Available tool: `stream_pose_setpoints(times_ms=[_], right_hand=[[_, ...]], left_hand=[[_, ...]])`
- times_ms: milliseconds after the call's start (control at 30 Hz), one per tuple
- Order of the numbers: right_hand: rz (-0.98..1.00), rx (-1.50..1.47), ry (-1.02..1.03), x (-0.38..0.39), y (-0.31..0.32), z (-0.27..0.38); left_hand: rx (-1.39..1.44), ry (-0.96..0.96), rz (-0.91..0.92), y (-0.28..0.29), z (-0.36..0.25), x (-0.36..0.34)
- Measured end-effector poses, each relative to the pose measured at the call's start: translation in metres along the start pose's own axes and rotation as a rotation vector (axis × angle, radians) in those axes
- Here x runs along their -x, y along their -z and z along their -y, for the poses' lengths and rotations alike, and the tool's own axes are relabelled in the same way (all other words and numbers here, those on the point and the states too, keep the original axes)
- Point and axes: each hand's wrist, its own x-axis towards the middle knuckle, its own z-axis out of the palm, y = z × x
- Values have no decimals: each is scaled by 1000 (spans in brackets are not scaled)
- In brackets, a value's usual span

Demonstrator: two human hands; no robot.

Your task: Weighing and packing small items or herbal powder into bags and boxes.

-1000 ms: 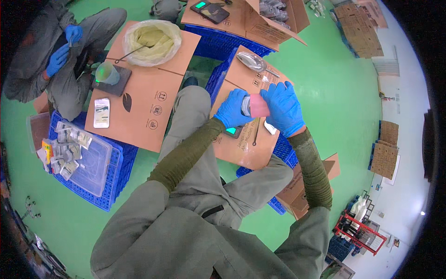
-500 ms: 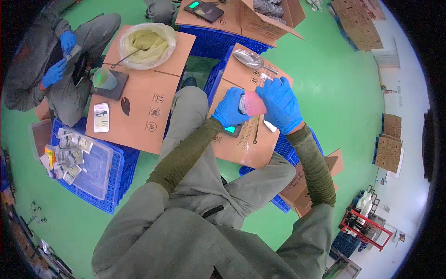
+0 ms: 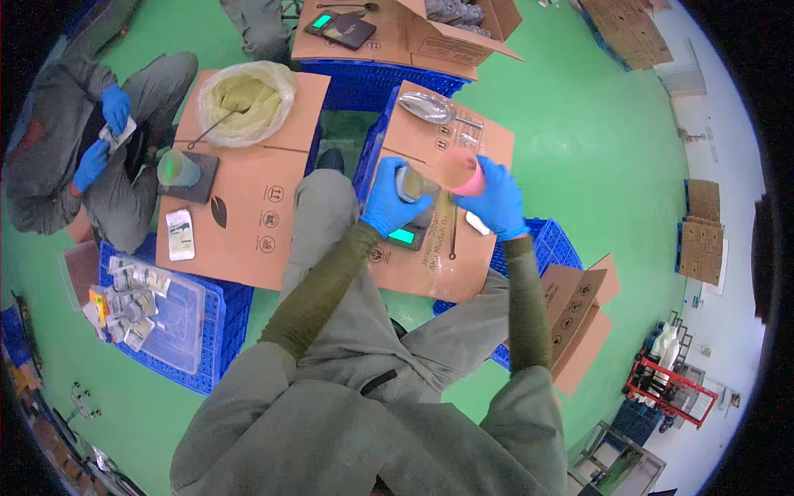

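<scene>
My left hand [image 3: 387,203], in a blue glove, holds a small open pouch [image 3: 410,183] upright over a cardboard box top [image 3: 430,269]. My right hand [image 3: 501,203], also gloved, grips a pink cup [image 3: 459,170] that is tipped with its mouth toward the pouch. A small scale with a lit green display [image 3: 403,236] sits on the box just under my left hand. A thin metal spoon [image 3: 453,236] lies beside it. A silver pouch [image 3: 426,106] lies at the box's far end.
Left of me, a second cardboard box [image 3: 248,223] carries a bag of yellow-green powder [image 3: 248,97], a green cup on a scale [image 3: 176,169] and a small packet [image 3: 179,234]. A seated person's gloved hands [image 3: 103,136] hold a packet. A clear bin of packets [image 3: 153,310] rests on a blue crate.
The pink cup has risen a little and tipped further toward the pouch. My hands stay close together over the scale. The person on the left keeps handling a packet.
</scene>
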Motion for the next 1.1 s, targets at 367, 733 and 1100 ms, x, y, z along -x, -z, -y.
stream_pose_setpoints(times_ms=[367, 733, 1100], right_hand=[[-201, -835, -419, 30, -185, 8], [-594, -524, -153, 141, -58, 92], [-336, -234, -269, 227, -43, 68]], left_hand=[[57, -22, -122, 24, 10, 15], [179, 27, 27, -3, 12, 60], [122, 226, 316, -68, -59, 135]])
